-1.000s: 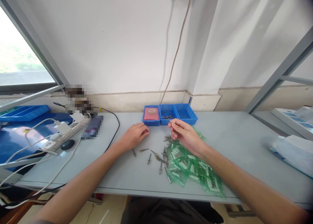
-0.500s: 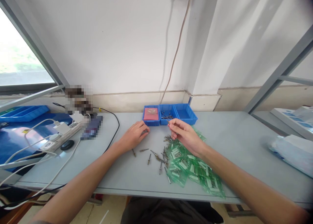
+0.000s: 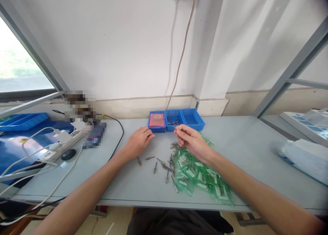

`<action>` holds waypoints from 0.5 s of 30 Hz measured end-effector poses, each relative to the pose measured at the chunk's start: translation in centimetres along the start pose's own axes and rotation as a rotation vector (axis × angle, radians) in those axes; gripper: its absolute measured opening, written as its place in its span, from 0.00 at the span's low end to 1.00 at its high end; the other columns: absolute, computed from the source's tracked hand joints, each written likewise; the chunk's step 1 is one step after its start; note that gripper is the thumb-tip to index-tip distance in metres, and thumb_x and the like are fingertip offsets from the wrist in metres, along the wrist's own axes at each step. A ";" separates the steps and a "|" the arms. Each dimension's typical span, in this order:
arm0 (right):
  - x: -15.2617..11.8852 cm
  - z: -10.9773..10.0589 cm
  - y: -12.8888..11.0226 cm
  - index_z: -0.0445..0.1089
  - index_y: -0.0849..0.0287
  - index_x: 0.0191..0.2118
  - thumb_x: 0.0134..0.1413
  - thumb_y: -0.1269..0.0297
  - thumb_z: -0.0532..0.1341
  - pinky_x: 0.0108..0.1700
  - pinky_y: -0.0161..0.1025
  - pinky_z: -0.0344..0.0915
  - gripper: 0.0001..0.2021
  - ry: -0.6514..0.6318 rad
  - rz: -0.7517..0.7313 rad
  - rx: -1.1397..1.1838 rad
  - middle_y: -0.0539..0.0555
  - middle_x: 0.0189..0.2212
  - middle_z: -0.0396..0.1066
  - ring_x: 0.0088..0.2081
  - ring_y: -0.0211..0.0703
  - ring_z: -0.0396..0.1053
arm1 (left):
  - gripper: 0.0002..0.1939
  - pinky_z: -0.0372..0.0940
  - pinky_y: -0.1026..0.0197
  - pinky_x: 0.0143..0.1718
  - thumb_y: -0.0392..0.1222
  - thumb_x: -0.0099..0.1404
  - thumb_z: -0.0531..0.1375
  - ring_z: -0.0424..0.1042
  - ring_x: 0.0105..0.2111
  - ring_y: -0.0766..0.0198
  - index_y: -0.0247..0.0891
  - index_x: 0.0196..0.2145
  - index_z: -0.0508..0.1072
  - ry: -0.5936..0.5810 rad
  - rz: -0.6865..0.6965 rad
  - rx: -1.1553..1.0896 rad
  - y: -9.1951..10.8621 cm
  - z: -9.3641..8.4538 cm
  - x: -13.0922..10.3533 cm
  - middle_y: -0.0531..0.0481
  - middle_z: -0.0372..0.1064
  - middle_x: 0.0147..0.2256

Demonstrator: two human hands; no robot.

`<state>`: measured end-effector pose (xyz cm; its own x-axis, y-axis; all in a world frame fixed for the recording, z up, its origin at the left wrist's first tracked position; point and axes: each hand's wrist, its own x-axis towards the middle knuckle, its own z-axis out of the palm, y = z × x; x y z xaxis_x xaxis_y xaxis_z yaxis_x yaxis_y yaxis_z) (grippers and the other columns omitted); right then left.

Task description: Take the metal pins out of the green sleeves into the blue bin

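My right hand is closed in a pinch on a small metal pin, held just in front of the middle blue bin. To the left, my left hand hovers low over the table with its fingers curled together. A bit of metal shows at its fingertips, most of it hidden. Loose metal pins with thicker collars lie scattered between my forearms. Beside them, under my right wrist, is a pile of green plastic bags with white labels and metal pins inside.
The left blue bin has a pink sheet with a small clear bag on it. Another blue bin adjoins on the right. A power strip with white cables and a black round object are at left. A plastic-wrapped package lies at right.
The view has shifted slightly. Both hands keep nearly the same place and grip; the pin in my right fingers seems turned a little.
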<state>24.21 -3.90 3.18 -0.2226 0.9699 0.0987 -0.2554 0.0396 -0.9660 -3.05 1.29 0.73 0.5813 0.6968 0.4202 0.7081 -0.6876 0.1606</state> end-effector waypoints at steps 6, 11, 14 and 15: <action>0.1 0.0 0.0 0.71 0.55 0.37 0.57 0.46 0.71 0.32 0.37 0.57 0.18 -0.001 -0.003 -0.009 0.47 0.33 0.64 0.27 0.35 0.58 | 0.17 0.61 0.55 0.42 0.47 0.82 0.45 0.67 0.39 0.57 0.41 0.38 0.67 0.019 -0.045 0.030 0.0 0.0 0.0 0.48 0.68 0.38; 0.0 0.0 -0.1 0.71 0.55 0.37 0.59 0.46 0.70 0.32 0.38 0.57 0.18 0.000 0.002 0.007 0.48 0.33 0.63 0.27 0.36 0.58 | 0.16 0.61 0.56 0.40 0.46 0.81 0.46 0.66 0.36 0.58 0.41 0.36 0.65 0.022 -0.075 -0.007 0.0 0.2 0.0 0.50 0.66 0.35; 0.0 0.0 -0.1 0.71 0.55 0.35 0.60 0.46 0.69 0.33 0.39 0.58 0.18 0.008 0.003 0.021 0.48 0.32 0.62 0.27 0.37 0.57 | 0.14 0.60 0.56 0.39 0.45 0.81 0.46 0.66 0.35 0.58 0.42 0.36 0.64 0.019 -0.109 -0.053 0.2 0.1 -0.1 0.50 0.66 0.34; 0.0 0.0 -0.1 0.70 0.55 0.34 0.60 0.45 0.69 0.33 0.39 0.58 0.18 0.014 0.002 0.022 0.48 0.31 0.61 0.27 0.37 0.56 | 0.14 0.60 0.56 0.38 0.45 0.80 0.47 0.66 0.34 0.59 0.42 0.37 0.64 0.017 -0.121 -0.065 0.3 0.0 -0.1 0.51 0.66 0.34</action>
<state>24.22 -3.94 3.32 -0.2102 0.9732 0.0933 -0.2760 0.0325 -0.9606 -2.92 1.02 0.69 0.4862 0.7720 0.4095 0.7446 -0.6112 0.2683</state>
